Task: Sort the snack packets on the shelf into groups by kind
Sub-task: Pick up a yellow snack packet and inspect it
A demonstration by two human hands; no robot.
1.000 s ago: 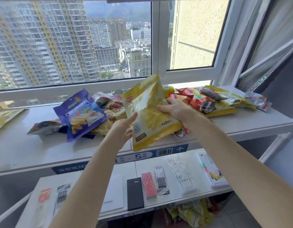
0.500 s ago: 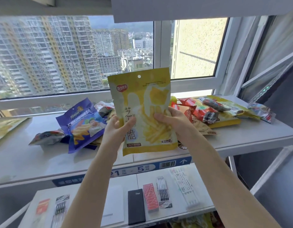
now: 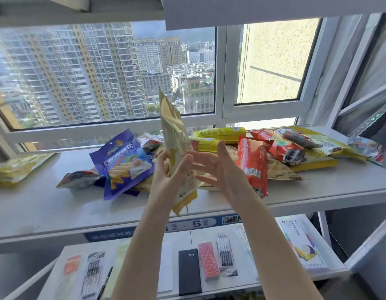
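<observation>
Snack packets lie in a loose heap along the shelf (image 3: 36,213) under the window (image 3: 114,74). At the far left edge a yellow pack (image 3: 14,169) lies flat, apart from the rest. Next comes a small silver pack (image 3: 78,178), touching the purple pack (image 3: 120,163), which leans tilted against the heap with its printed face toward the camera. At centre, the left hand (image 3: 166,176) grips the yellow bag (image 3: 177,148) by its lower half; thumb and fingers are curled round it. The bag stands upright above the shelf front, turned edge-on to the camera, its top reaching up in front of the window glass. The right hand (image 3: 211,169) is just beside the bag, fingers straight and spread, palm facing the bag; whether the fingertips touch it cannot be told. It holds nothing. Behind the hands a yellow roll pack (image 3: 220,133) lies along the back of the shelf. To the right, a red pack (image 3: 253,163) rests slanted, barcode toward the camera, on top of pale packs. Further right lie another red pack (image 3: 281,146), a small dark pack (image 3: 295,155) and a large flat yellow pack (image 3: 317,146), overlapping. At the far right end a silver pack (image 3: 369,150) lies on the shelf. On the lower shelf (image 3: 330,276) lie pen packs (image 3: 225,253), a black notebook (image 3: 189,271) and a red box (image 3: 208,264).
</observation>
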